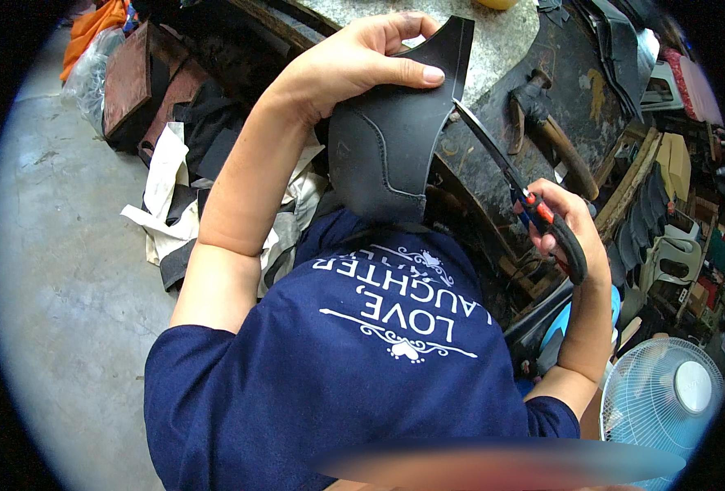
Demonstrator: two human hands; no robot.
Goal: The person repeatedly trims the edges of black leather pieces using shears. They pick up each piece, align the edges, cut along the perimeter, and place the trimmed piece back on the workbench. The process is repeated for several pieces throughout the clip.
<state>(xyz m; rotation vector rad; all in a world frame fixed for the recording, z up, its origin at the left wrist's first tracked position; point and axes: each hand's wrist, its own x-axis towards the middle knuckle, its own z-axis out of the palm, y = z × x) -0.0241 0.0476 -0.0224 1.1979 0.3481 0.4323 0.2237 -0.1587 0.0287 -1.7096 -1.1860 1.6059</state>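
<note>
Head view: fingers of the left hand [354,65] pinch the curved, black, leather-like piece with a stitched line [379,143], near the dark, worn table [574,88]. The right hand [574,217] grips the red-and-black-handled metal scissors [534,203], their tips at its edge. White lettering, upside down, is on the dark blue cloth shirt [321,393].

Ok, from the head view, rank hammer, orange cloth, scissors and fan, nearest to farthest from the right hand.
1. Scissors, in the right hand
2. Hammer, just beyond, on the dark bench
3. Fan, lower right
4. Orange cloth, far upper left
</note>
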